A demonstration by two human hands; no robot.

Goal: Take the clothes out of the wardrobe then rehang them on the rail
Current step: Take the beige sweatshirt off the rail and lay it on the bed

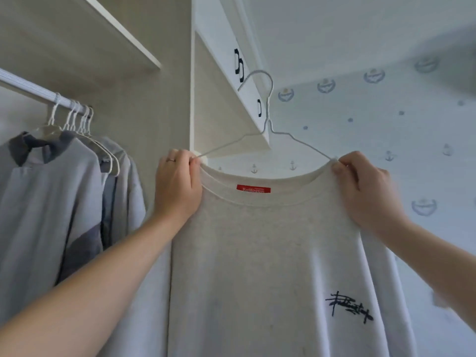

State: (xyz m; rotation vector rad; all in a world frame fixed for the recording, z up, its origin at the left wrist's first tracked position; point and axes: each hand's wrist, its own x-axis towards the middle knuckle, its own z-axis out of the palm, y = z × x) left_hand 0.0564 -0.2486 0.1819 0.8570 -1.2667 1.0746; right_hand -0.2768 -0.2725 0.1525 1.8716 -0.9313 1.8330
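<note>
Two hands hold up a pale shirt (pixel 257 253) in the middle of the view. The shirt sits on a thin white wire hanger (pixel 268 119). The left hand (pixel 177 184) pinches the shirt's shoulder at the neck, right where the hanger's wire goes under the cloth. There is a ring on one finger. The right hand (pixel 365 186) pinches the other shoulder the same way, with its fingers curled over the cloth. The hanger's hook points up and is not on anything that I can see. The shirt hangs down flat between the two arms. It has a red label (pixel 253 188) inside the neck and a black scribble print (pixel 347 305) low on the right side (the words are too messy to read). On the left is the wardrobe rail (pixel 33 90), well apart from the shirt. Some grey and blue clothes (pixel 46 202) hang there on white hangers (pixel 77 117), pushed close together. A shelf (pixel 123 29) runs above the rail. Behind the hook is a white door (pixel 219 42) with black handles (pixel 238 64). The wall (pixel 386 112) on the right has little blue anchors on it.
</note>
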